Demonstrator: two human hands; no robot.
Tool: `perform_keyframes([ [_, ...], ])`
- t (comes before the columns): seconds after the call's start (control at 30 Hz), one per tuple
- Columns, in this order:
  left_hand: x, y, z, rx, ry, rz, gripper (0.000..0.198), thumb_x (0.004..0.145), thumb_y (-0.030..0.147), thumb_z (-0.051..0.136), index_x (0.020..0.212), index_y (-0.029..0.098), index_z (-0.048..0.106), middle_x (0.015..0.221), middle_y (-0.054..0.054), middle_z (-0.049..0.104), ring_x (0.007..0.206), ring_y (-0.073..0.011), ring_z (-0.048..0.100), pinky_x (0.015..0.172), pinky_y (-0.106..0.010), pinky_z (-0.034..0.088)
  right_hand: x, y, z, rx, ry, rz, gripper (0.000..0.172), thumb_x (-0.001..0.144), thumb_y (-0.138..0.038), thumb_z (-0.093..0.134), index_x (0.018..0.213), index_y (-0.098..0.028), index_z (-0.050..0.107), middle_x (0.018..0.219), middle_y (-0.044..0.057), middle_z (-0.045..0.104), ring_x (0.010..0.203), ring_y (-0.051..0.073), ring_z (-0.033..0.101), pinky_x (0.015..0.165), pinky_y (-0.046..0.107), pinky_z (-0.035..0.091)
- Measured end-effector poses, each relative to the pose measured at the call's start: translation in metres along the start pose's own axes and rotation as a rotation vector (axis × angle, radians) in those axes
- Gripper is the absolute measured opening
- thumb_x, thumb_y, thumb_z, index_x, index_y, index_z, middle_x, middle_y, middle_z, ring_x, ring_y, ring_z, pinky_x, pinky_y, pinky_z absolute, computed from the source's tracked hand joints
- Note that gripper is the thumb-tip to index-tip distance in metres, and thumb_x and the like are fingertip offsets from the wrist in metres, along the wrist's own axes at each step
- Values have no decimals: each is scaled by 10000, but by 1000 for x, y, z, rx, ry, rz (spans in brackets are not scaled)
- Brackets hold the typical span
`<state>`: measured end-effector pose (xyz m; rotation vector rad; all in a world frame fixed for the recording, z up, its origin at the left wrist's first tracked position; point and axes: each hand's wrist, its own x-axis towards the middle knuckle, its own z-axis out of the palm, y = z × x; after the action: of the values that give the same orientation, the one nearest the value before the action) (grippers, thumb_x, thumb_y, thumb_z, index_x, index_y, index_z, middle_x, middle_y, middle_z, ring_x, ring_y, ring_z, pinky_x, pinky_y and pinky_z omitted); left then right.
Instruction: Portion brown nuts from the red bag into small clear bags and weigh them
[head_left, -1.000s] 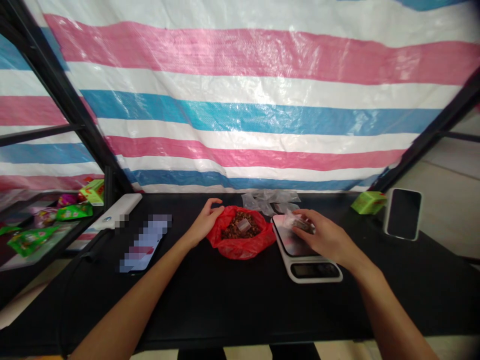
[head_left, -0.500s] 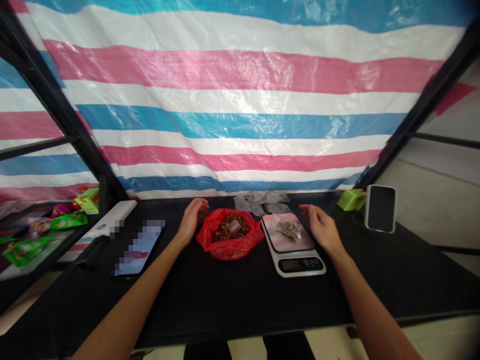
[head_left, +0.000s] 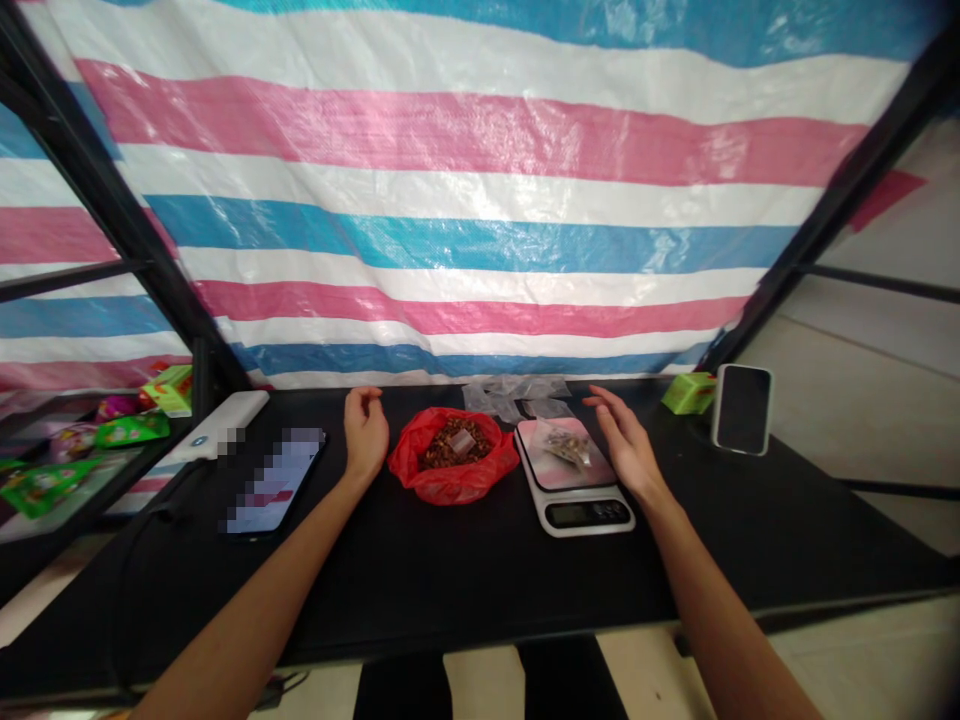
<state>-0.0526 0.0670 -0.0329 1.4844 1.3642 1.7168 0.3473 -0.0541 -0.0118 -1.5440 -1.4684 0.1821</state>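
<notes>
A red plastic bag (head_left: 452,478) full of brown pieces lies open on the black table (head_left: 480,580), with a small clear packet on top of its contents. Right of it stands a white kitchen scale (head_left: 574,480) bearing a small clear pouch (head_left: 566,444) with brown pieces inside. My left hand (head_left: 364,434) rests on the table just left of the red bag, fingers loosely curled, holding nothing. My right hand (head_left: 624,446) hovers just right of the scale with fingers stretched out, empty.
A pile of empty clear pouches (head_left: 514,394) lies behind the bag and scale. A phone (head_left: 274,481) and a white power bank (head_left: 225,423) lie at the left. A green box (head_left: 688,392) and an upright phone (head_left: 741,408) stand at the right. Green snack packets (head_left: 52,478) fill the left shelf.
My right hand let go of the small pouch on the scale and drew away to the right. My left hand came off the red bag's rim and moved left.
</notes>
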Motion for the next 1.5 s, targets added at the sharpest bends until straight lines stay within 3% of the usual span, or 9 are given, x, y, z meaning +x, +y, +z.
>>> perform_keyframes([
  [0.2,3,-1,-3,90,122,197,121,937,165,459,946,211,570,911,-12,540,850,-161,543,838,-294,445,-4,-33,-7,-206,-244,-178,615,961,-533,561,1516,-293,451,1323,99,648,1209,291,580,1037,469,446],
  [0.5,0,16,-6,132,132,218,86,913,175,488,918,216,564,959,-29,549,898,-182,555,807,-294,448,-3,-52,4,-384,-400,-245,634,857,-425,701,1455,-303,530,1230,88,701,1040,293,639,918,450,472],
  [0.7,-12,46,-9,19,-142,247,90,909,289,550,886,222,605,889,-31,587,813,-187,556,754,-298,455,0,-43,8,-292,-349,-220,608,836,-373,702,1424,-292,570,1113,70,724,971,270,669,900,436,511],
  [0.83,-27,64,-4,-63,-335,229,105,903,318,598,932,219,618,897,-34,609,820,-193,569,793,-317,470,4,-68,23,-43,-235,-222,589,887,-398,676,1444,-279,524,1110,66,716,1021,264,676,964,455,522],
  [1.03,-40,68,5,-133,-704,185,634,789,349,800,1364,241,556,1361,-124,582,1266,-293,543,1119,-455,408,11,-139,93,343,-364,-248,479,917,-315,654,1371,-260,514,1116,44,709,1035,218,682,978,397,528],
  [1.13,-38,67,8,-298,-824,32,629,776,313,810,1348,229,565,1297,-110,639,1228,-287,599,1083,-441,455,9,-150,126,394,-425,-277,456,899,-260,651,1342,-261,544,1180,44,700,1095,220,669,1035,410,500],
  [1.3,-29,61,9,-342,-745,-128,499,761,234,773,1242,214,642,1119,-46,709,1057,-235,659,1014,-370,481,5,-137,135,372,-350,-357,552,925,-274,644,1452,-281,480,1392,82,591,1275,241,566,1128,443,434],
  [1.37,-24,58,6,-282,-664,-157,387,784,248,732,1164,211,670,991,-20,715,945,-213,661,939,-348,497,6,-130,126,304,-336,-404,435,926,-235,629,1355,-273,569,1326,82,614,1228,243,581,1096,443,455],
  [1.5,-13,54,-4,-293,-491,-144,193,812,306,683,969,199,654,852,6,658,804,-178,613,796,-301,489,9,-122,113,48,-522,-485,236,887,-141,640,1069,-266,720,1092,48,701,1081,250,628,1008,445,481],
])
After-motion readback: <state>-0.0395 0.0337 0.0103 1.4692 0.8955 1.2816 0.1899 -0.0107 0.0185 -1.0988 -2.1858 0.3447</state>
